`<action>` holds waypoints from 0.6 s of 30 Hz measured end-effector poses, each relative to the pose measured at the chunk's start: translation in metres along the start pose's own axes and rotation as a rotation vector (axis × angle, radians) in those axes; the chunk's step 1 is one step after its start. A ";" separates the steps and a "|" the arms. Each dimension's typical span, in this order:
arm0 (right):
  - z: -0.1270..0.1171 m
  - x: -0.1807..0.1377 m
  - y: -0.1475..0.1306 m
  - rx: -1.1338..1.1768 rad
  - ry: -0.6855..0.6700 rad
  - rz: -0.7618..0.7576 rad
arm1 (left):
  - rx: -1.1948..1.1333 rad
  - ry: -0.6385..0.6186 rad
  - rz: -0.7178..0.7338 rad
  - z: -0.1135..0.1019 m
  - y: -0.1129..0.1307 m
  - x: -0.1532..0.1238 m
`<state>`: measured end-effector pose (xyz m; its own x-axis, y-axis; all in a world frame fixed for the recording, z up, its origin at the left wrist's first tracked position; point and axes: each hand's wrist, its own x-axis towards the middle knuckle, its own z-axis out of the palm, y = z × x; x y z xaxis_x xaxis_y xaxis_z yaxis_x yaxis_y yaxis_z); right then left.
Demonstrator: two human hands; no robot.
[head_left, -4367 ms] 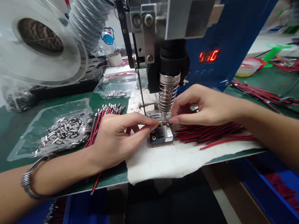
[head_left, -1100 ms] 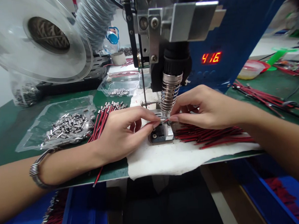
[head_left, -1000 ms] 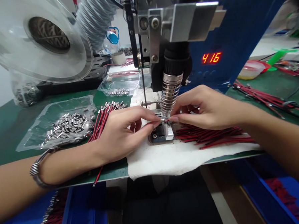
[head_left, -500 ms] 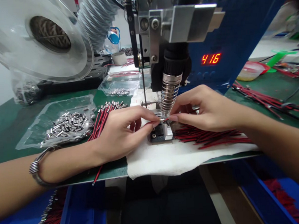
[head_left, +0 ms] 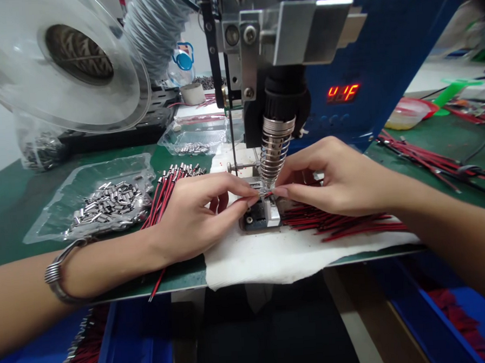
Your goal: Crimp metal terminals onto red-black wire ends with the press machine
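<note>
My left hand [head_left: 201, 213] pinches a small silver cylinder, like a tiny motor [head_left: 262, 192], between thumb and forefinger over the metal jig [head_left: 272, 213]. From the other side, my right hand [head_left: 334, 179] is closed in a pinch on a thin red-and-black wire [head_left: 269, 194], its end at the cylinder. Right above both fingertips stands the spring-wrapped tip of a soldering machine [head_left: 274, 153]. Fingers and the spring hide most of the joint, so I cannot tell whether the tip touches it. A bundle of red-and-black wires [head_left: 338, 222] lies under my right hand.
A clear plastic tray [head_left: 51, 216] of loose silver cylinders sits at left, beside wired pieces [head_left: 164, 193] near my left forearm. Behind stands a second clear tray [head_left: 169, 136]. The blue machine housing [head_left: 345, 122] rises at right. White cloth [head_left: 255, 265] covers the table's front edge.
Both hands stay in nearly the same pinch at the jig. The machine tip appears slightly lower against the fingertips. The red display digits look different.
</note>
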<state>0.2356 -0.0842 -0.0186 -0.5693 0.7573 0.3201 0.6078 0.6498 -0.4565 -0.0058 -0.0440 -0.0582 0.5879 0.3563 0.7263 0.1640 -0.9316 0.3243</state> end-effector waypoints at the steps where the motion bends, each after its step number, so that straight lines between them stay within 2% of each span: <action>1: 0.000 0.000 0.000 0.001 -0.001 0.002 | -0.001 0.000 -0.004 0.000 0.000 0.000; 18: 0.001 0.001 0.000 0.001 0.008 -0.001 | -0.002 -0.010 -0.032 0.000 0.000 0.000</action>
<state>0.2344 -0.0838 -0.0188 -0.5657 0.7571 0.3269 0.6068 0.6506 -0.4568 -0.0057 -0.0445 -0.0587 0.5899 0.3851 0.7097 0.1809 -0.9196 0.3487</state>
